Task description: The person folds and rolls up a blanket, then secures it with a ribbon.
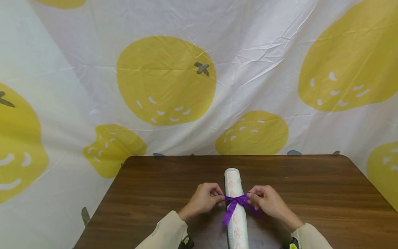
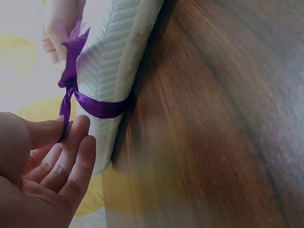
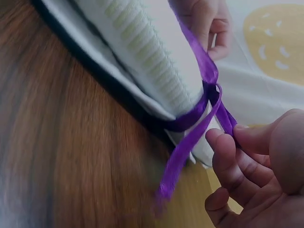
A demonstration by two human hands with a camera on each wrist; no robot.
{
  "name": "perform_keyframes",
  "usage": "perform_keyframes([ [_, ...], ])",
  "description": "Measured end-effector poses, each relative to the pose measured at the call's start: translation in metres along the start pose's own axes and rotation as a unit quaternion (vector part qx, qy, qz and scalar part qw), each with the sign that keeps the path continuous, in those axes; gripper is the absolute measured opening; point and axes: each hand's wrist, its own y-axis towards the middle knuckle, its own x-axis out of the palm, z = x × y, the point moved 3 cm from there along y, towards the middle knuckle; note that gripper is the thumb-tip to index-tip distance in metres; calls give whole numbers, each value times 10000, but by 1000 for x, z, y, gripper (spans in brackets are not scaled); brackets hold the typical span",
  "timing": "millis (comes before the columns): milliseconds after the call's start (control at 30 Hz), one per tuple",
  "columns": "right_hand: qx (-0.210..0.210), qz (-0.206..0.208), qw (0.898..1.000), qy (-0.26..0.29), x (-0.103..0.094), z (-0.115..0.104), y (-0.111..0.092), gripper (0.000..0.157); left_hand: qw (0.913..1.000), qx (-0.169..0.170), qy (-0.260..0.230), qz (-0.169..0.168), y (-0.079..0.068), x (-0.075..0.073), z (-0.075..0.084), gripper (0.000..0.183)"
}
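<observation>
A rolled white cloth [image 1: 237,226] with a pale pink print lies lengthwise on the dark wooden table. Around its middle runs a purple ribbon [image 1: 237,200], knotted on top, with loose tails hanging down both sides. My left hand [image 1: 205,197] pinches one part of the ribbon between thumb and forefinger, to the left of the roll. On the opposite side my right hand [image 1: 268,202] pinches another part of it, which looks like a loop in the right wrist view. The left wrist view shows the band [image 2: 102,108] snug against the roll's ribbed side.
The brown wood-grain table [image 1: 311,186] has rounded far corners. Behind it hangs a white curtain [image 1: 248,69] printed with large yellow fruit, reaching down past the table's left and right edges.
</observation>
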Motion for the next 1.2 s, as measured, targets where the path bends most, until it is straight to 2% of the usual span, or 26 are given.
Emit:
perform_keyframes([
  [167,123,-99,9996,-213,-4,5,-3,14,9998,-65,132,-143,-1,-2,-2,8],
  [467,-39,-382,9978,-547,-2,17,-6,16,9981,-416,307,-333,-6,-5,-6,11],
  [733,-77,-391,9981,-479,-2,20,-7,16,9974,-494,265,-453,-5,-5,-4,9],
  [1000,-52,-138,9984,-554,-1,21,-9,8,9993,-296,84,-232,-8,-9,-3,5],
  [1200,-77,27,9986,-518,-10,12,-14,10,9976,-30,669,178,-14,-29,-8,11],
])
